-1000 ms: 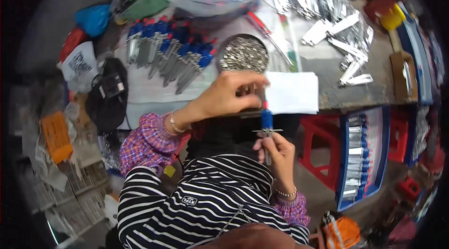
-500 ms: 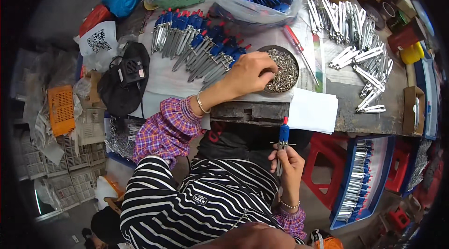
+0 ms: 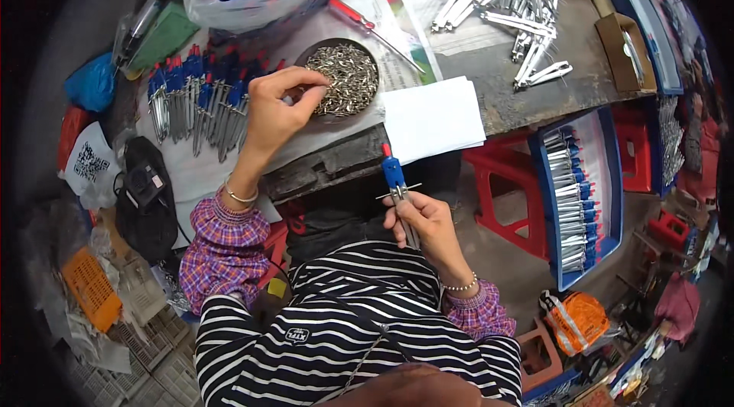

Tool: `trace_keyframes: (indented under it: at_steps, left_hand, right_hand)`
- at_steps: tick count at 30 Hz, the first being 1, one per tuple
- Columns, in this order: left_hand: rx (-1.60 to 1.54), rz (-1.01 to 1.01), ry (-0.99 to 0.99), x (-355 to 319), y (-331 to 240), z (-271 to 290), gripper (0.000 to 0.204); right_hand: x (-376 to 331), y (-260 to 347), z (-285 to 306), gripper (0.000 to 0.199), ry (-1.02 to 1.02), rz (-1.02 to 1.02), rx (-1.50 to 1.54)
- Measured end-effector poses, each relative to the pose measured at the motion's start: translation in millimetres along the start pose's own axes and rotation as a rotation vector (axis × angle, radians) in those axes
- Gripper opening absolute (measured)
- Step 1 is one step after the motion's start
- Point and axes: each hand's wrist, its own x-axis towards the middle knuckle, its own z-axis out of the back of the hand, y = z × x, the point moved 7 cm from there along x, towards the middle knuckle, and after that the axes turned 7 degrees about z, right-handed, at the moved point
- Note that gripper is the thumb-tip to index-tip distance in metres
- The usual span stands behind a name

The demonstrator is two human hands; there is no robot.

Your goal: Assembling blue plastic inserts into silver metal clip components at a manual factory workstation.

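My left hand is at the left rim of a round bowl full of small shiny metal rivets. Its thumb and forefinger pinch together over the rivets; whatever lies between the tips is too small to make out. Closer to my body, my right hand grips a compass-like metal tool by its legs. The tool has a blue head, a red tip pointing away from me and a thin crossbar below the head. Similar blue-headed tools lie in a row left of the bowl.
Behind the bowl stands a clear plastic bag of blue and red parts. A red-handled screwdriver and white paper lie on the bench, with loose metal legs farther right. A blue tray holds several tools beside red stools.
My view has swung to the right, so the bench appears shifted left. My left hand has drawn back to the bowl's left edge, while my right hand keeps its hold on the tool.
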Motion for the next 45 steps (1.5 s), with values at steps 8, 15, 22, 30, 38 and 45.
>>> trace_keyframes:
  at_steps: [8, 15, 22, 30, 38, 45]
  left_hand:
    - [-0.375, 0.169, 0.21, -21.0, -11.0, -20.2, 0.013]
    - [-0.657, 0.41, 0.526, -55.7, -25.9, -63.3, 0.01]
    - [-0.434, 0.165, 0.465, -58.2, -38.8, -69.5, 0.011]
    - [-0.254, 0.056, 0.397, -58.4, -45.9, -69.5, 0.013]
    - [-0.57, 0.378, 0.515, -65.9, -33.3, -77.4, 0.022]
    - [-0.693, 0.408, 0.628, -58.3, -35.3, -83.0, 0.034]
  right_hand:
    - [-0.4, -0.8, 4.1, 0.025, -0.011, 0.046, -0.001]
    - [-1.2, 2.6, 0.9, 0.023, -0.028, 0.102, -0.094]
    - [-3.0, 5.7, -1.0, 0.023, -0.009, 0.111, -0.081]
    - [-6.6, 1.6, -5.8, 0.024, 0.029, 0.106, -0.051]
    - [-13.7, 31.5, -12.5, 0.018, -0.01, 0.384, -0.545]
    - [-5.2, 14.6, 3.0, 0.023, 0.046, 0.107, -0.067]
